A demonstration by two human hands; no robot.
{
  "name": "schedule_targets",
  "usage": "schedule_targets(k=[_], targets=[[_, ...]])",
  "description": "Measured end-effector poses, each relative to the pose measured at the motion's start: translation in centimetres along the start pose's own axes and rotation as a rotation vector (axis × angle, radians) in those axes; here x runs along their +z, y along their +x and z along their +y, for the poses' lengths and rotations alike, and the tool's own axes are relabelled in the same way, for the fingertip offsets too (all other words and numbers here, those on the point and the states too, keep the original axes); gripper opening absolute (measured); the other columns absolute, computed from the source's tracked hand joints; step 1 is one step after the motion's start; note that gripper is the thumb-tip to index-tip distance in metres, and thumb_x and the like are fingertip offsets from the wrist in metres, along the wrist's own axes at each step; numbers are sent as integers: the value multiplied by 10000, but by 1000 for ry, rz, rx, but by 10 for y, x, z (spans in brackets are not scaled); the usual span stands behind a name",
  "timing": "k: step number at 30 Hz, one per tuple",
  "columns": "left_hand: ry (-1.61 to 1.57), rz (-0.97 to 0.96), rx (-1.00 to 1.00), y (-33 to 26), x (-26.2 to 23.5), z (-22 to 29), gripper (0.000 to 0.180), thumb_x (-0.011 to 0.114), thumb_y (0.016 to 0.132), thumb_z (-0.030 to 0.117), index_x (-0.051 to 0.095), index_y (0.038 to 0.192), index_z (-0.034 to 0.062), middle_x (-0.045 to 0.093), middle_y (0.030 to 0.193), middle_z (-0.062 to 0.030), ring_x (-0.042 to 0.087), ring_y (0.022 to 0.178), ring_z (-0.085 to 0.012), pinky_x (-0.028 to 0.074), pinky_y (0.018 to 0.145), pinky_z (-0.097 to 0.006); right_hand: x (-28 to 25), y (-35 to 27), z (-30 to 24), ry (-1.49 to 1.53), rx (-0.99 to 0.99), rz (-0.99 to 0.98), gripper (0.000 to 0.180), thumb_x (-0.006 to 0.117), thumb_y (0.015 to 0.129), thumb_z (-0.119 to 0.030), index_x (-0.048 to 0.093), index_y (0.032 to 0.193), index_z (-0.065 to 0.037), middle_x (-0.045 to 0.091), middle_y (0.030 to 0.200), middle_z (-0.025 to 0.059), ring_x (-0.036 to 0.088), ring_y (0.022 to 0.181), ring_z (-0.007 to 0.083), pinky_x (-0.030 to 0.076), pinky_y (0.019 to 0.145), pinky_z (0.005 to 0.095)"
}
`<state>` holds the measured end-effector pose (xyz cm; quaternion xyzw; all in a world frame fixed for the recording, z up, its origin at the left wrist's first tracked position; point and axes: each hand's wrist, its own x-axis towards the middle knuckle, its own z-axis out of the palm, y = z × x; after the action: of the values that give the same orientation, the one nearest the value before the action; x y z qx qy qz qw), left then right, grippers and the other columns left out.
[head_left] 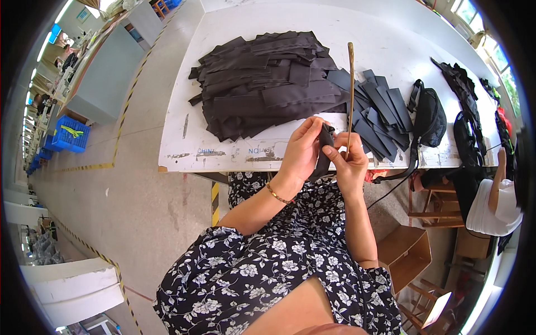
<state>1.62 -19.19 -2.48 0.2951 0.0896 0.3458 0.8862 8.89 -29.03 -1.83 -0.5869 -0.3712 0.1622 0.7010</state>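
Just over the front edge of the white table (223, 161), my left hand (300, 146) grips a narrow black fabric piece (323, 161), folded or tube-like, near its upper end. My right hand (350, 166) pinches the same piece from the right, its thumb lying against the cloth. A thin wooden stick (351, 84) rises from between the fingers of my right hand, almost upright. Beyond my hands lies a large heap of black fabric strips (245, 106). To the right of the heap is a looser spread of dark flat strips (385, 114).
A black mesh-fronted bag (430, 118) with a strap lies right of the strips, with more black pieces (460, 84) past it. Another person's white sleeve (494, 206) shows at far right. Below stand an open cardboard box (405, 257) and wooden stools (438, 204). A blue crate (70, 134) sits far left.
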Motion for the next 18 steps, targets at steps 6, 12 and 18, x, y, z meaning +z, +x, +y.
schedule_targets(k=[6,12,18], targets=[[628,-65,284,0,-6,1,218,476,1035,237,558,995,40,556,800,20,520,666,-48,441,592,-188,-5,11,-22,165,147,-12,135,674,914,-110,609,996,-24,526,799,-46,463,682,36,380,591,184],[622,-161,-34,-16,2,14,226,591,981,217,577,989,-9,528,696,24,433,554,-29,364,478,-193,-15,23,-13,119,93,45,101,590,972,-140,566,946,-45,417,659,-87,349,565,7,260,495,182],[817,-139,-37,-24,4,19,216,645,942,196,625,1017,-6,544,640,28,447,509,-27,352,442,-203,-17,29,-17,480,118,196,103,553,987,-132,565,1017,-35,486,779,-45,324,519,10,240,456,176]])
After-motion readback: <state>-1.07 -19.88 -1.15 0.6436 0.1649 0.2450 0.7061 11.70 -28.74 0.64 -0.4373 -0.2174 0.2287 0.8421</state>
